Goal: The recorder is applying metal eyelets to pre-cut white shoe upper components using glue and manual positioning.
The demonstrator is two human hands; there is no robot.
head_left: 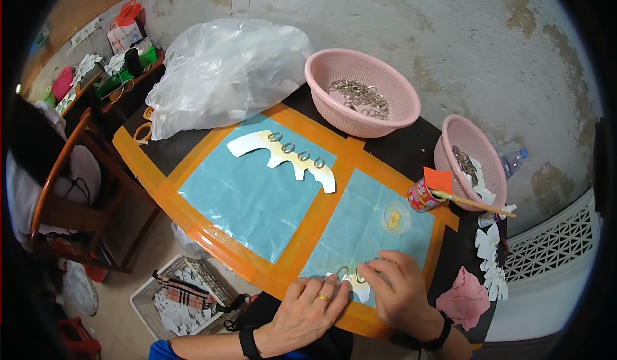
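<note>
Near the table's front edge, a white and yellowish cut strip [360,290] lies partly beneath my left hand [307,312], whose bent fingers hold it down. A thin metal ring [342,272] sits on this strip. My right hand [400,289] pinches another metal ring [360,274] at the strip with thumb and forefinger; the fingertips partly hide it. Farther back, a curved, scalloped white strip [283,155] rests on the blue sheet [238,196] with several metal rings along its upper edge. A small clear dish [396,219] with yellow bits stands beyond my right hand.
Pink baskets of metal rings [360,125] [472,167] stand at the back and right. Close by are a red can [424,196] with a stick across it, a pink cloth [464,298] and white strips [490,263]. A plastic bag [228,71] fills the back left.
</note>
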